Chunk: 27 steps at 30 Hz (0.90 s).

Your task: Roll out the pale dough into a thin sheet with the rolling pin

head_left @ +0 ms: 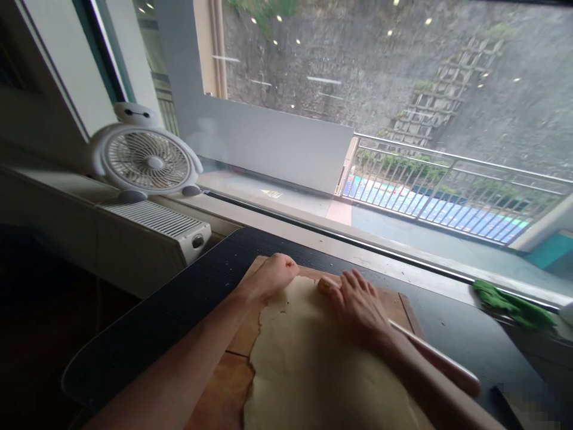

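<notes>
A wide, thin sheet of dough [308, 352] with a ragged left edge covers much of a wooden board [230, 382]. At its far left corner, my left hand [281, 272] is closed, its curled fingers against the dough's edge; the fingertips are mostly hidden. My right hand [356, 298] bends over a wooden rolling pin [452, 365] near the dough's far right part. The pin slants toward the lower right, partly covered by my hand and forearm. A small tear shows in the dough near my left hand.
The board lies on a black table [179, 316] against a window ledge. A white fan [154, 161] stands at the left above a white heater [165, 224]. A green cloth [513, 304] is at the right on the ledge. A dark object [508, 406] is at the lower right.
</notes>
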Each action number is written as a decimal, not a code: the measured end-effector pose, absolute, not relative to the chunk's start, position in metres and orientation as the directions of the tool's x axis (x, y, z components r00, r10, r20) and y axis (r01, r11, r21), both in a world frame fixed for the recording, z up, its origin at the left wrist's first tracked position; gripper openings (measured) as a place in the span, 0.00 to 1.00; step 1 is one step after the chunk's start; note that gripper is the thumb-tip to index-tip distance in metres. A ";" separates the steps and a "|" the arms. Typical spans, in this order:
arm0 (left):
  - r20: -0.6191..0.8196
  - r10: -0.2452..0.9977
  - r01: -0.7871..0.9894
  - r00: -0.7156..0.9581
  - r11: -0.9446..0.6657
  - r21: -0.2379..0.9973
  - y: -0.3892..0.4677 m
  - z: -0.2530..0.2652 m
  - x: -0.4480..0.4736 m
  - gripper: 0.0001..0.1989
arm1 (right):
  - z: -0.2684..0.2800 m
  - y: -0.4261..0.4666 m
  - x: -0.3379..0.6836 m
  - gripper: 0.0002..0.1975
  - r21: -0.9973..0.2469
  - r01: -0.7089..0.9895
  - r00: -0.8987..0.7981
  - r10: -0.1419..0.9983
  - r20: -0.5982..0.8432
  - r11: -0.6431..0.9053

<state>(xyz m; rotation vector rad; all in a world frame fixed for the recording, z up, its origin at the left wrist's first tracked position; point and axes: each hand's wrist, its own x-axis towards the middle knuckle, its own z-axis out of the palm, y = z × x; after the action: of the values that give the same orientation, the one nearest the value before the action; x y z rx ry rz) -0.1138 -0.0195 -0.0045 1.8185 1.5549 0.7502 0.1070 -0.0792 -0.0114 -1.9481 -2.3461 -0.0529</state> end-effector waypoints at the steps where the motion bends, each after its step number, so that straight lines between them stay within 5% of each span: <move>1: 0.002 0.988 0.655 0.154 -0.104 0.749 -0.017 -0.001 -0.110 0.10 | -0.016 -0.092 0.104 0.26 -0.044 0.964 -0.257 0.960 0.112 0.263; 3: -0.091 0.982 0.672 0.164 -0.044 0.739 -0.011 0.004 -0.102 0.09 | -0.022 -0.105 0.105 0.28 -0.032 0.951 -0.300 0.942 0.149 0.308; 9: -0.315 0.901 0.700 0.300 0.017 0.714 0.013 0.011 -0.074 0.06 | -0.013 -0.071 0.128 0.32 -0.101 0.995 0.001 0.985 0.175 0.017; 16: -0.413 0.837 0.756 0.359 -0.001 0.655 0.021 0.020 -0.050 0.14 | -0.034 -0.159 0.125 0.29 -0.118 0.957 -0.225 0.938 0.262 0.263; 24: -0.546 0.627 0.752 0.557 -0.101 0.651 0.013 0.035 -0.030 0.12 | -0.019 -0.164 0.187 0.09 -0.340 0.875 -0.259 0.927 0.270 0.343; 27: -0.508 0.683 0.708 0.525 -0.019 0.706 0.024 0.038 -0.043 0.12 | -0.011 -0.161 0.196 0.08 -0.365 0.869 -0.235 0.928 0.290 0.334</move>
<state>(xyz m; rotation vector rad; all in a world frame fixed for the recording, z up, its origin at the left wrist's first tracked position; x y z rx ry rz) -0.0434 0.0239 0.0376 1.7233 1.1765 -0.0295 0.1957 -0.1605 -0.0105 -1.5770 -2.1529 0.1742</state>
